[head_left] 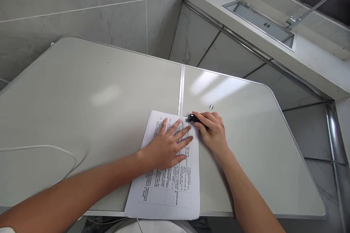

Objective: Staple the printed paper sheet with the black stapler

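Note:
A sheaf of printed paper [164, 196] lies on the folding table near its front edge, covered in dense text with a table grid. My left hand [171, 145] rests flat on the sheets with its fingers spread. Wrapped in the fingers of my right hand [214, 129] is a small black clip dispenser [193, 118]. Its front end meets the top right edge of the paper; most of its body is hidden by the fingers. Just beyond that hand, a small silver metal clip [211, 107] lies on the tabletop.
The pale folding table [82, 91] has a metal seam [181, 91] across its middle. A white cable [41, 147] curves over its left side. Behind stand a tiled wall [95, 3], cabinets [235, 49] and a counter with a sink [257, 22] and faucet [294, 20].

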Motion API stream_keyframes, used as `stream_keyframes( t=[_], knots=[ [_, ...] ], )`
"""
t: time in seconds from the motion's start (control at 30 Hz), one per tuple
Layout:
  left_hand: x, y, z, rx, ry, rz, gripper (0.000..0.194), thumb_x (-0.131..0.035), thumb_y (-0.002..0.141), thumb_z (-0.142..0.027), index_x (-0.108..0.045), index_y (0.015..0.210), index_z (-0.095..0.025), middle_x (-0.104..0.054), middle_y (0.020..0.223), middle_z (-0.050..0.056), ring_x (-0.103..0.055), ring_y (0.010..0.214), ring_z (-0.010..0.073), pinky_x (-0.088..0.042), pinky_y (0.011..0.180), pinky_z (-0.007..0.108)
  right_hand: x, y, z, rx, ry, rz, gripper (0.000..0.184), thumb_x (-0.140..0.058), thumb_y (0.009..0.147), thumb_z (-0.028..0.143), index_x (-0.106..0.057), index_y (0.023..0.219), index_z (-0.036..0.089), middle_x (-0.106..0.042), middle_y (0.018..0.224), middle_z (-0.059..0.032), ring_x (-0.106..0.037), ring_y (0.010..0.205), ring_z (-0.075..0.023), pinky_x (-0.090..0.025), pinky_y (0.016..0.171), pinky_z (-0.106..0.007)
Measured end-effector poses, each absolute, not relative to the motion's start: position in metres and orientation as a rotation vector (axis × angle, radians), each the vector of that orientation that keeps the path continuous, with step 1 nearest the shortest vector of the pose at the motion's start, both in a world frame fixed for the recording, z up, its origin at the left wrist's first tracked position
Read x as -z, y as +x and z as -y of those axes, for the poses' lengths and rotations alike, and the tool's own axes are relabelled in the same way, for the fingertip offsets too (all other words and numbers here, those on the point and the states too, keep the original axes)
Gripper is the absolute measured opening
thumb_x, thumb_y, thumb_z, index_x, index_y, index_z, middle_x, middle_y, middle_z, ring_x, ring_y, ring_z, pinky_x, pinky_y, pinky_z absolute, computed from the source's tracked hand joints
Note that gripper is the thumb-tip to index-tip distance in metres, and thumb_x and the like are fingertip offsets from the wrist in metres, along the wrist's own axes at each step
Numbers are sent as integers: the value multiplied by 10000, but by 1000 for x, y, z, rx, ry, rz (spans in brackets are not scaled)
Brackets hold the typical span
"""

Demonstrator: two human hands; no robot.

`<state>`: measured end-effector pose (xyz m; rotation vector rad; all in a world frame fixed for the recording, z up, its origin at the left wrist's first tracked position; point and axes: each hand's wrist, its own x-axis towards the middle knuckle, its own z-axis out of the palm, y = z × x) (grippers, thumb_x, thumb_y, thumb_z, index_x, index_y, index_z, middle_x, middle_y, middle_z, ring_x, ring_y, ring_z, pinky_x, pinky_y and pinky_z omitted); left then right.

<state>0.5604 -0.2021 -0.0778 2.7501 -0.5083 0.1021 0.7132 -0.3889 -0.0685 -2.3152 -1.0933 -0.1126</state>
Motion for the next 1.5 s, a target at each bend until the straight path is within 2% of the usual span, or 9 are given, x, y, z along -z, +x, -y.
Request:
stream_keyframes(
  t=[0.23, 0.63, 0.97, 1.1, 1.27, 1.37, 1.5],
  knots=[
    [78, 560, 201, -135, 2743, 515, 624, -519, 1003, -551, -453, 1571, -300, -333, 1694, 77, -224, 1567, 425, -149, 1219, 728, 68, 712, 386, 121, -2327, 1074, 311, -547, 1056, 352, -702, 1325, 338, -725, 1043, -42, -571, 911, -246, -420, 874, -439],
    [77, 561, 202, -97, 2744, 503, 617, -516, 1006, -546, -455, 1566, -292, -316, 1700, 80, -223, 1561, 438, -152, 1203, 749, 64, 708, 385, 159, -2417, 1146, 305, -546, 1063, 338, -691, 1330, 370, -719, 1048, -43, -582, 949, -254, -376, 869, -447],
    [78, 561, 200, -98, 2741, 507, 643, -535, 1002, -523, -417, 1590, -292, -284, 1713, 78, -199, 1560, 461, -150, 1195, 768, 62, 694, 373, 276, -2560, 1184, 305, -519, 1061, 234, -693, 1297, 318, -714, 1046, -69, -568, 995, -273, -350, 901, -478],
    [79, 561, 199, -101, 2739, 517, 625, -512, 1012, -532, -428, 1585, -298, -295, 1710, 75, -205, 1562, 451, -138, 1207, 755, 58, 700, 380, 166, -2506, 1170, 303, -530, 1060, 293, -676, 1324, 324, -709, 1088, -60, -592, 987, -264, -420, 887, -445],
    [80, 563, 195, -102, 2738, 511, 618, -480, 1026, -531, -409, 1599, -309, -307, 1704, 76, -215, 1563, 432, -122, 1217, 745, 54, 716, 398, -21, -2396, 1121, 454, -526, 1023, 259, -542, 1473, 318, -704, 1163, -58, -644, 1002, -263, -517, 853, -402],
    [81, 565, 192, -113, 2753, 473, 598, -472, 1031, -524, -426, 1588, -312, -316, 1700, 84, -226, 1561, 428, -128, 1213, 746, 60, 724, 404, 10, -2407, 1005, 364, -586, 961, 265, -626, 1323, 277, -719, 1116, -63, -666, 972, -272, -531, 809, -397],
    [84, 567, 193, -135, 2764, 458, 578, -480, 1032, -505, -444, 1574, -308, -332, 1692, 92, -255, 1550, 425, -141, 1204, 740, 71, 731, 406, 246, -2448, 771, 204, -614, 914, 286, -660, 1104, 226, -728, 1019, -73, -659, 934, -282, -510, 796, -403]
  ],
)
